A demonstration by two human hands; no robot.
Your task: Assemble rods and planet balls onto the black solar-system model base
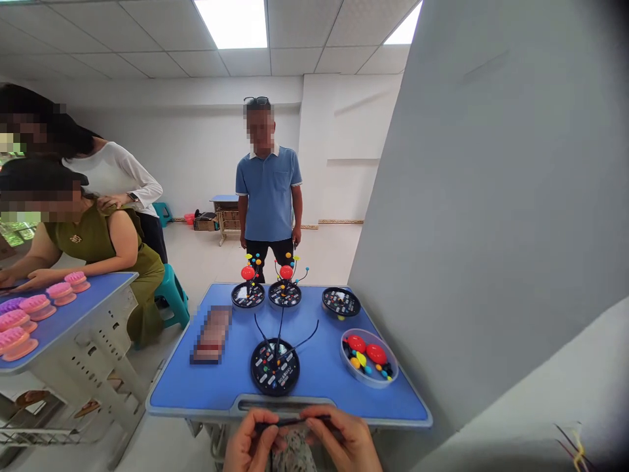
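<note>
Two finished models (pixel 248 288) (pixel 285 287) stood at the far edge of the blue table (pixel 314 387), red balls up on their black stems. Nearer, the black base (pixel 275 367) had three bare stems planted and no balls on yet. To its right, a spare base (pixel 341 302) sat empty, and the bowl (pixel 368 357) was full of loose coloured balls. So, by my reckoning, this build was barely started. Down at the near edge, the left hand (pixel 250 442) and right hand (pixel 344 439) pinched shut the ends of a thin black rod (pixel 295 421), held level just below the table's rim.
</note>
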